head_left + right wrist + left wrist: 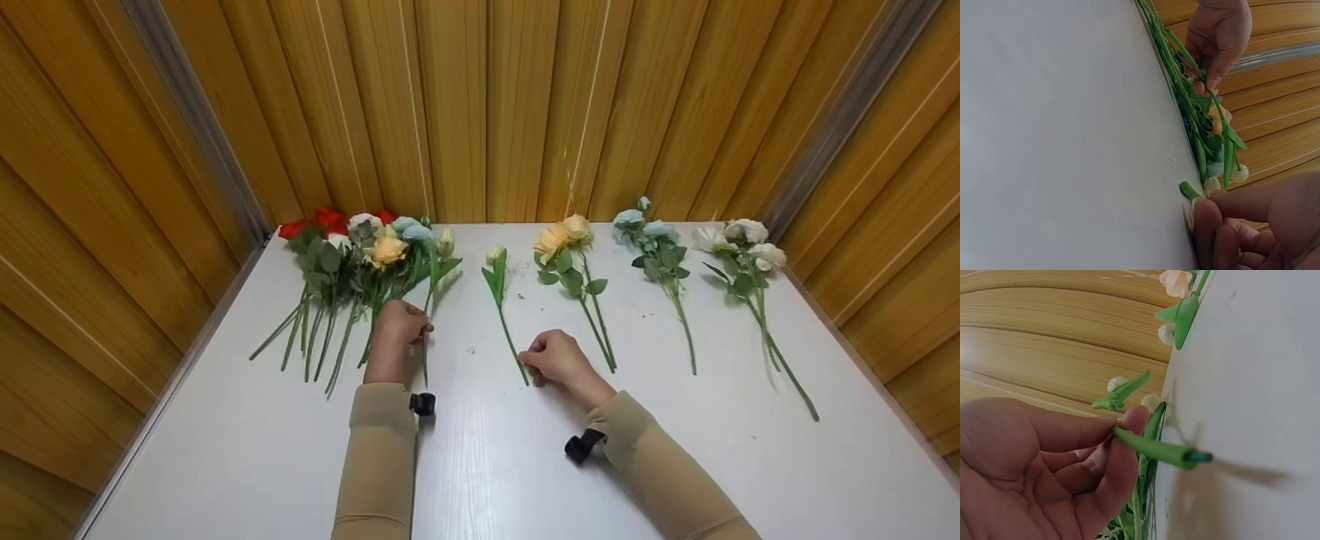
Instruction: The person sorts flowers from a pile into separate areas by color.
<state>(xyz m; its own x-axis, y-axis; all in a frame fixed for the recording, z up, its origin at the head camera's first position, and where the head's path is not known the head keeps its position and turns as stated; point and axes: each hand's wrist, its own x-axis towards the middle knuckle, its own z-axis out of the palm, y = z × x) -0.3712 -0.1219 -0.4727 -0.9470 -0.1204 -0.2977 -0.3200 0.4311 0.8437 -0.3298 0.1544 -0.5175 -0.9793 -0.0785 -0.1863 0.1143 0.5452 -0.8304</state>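
Head view: left hand pinches a first tulip between thumb and fingers, just right of a mixed bunch; left wrist view shows the cut end clear of the table. Right hand, grip narrow, pinches a second tulip near its stem end, bud toward the wall. Yellow roses, blue flowers and white roses lie farther right
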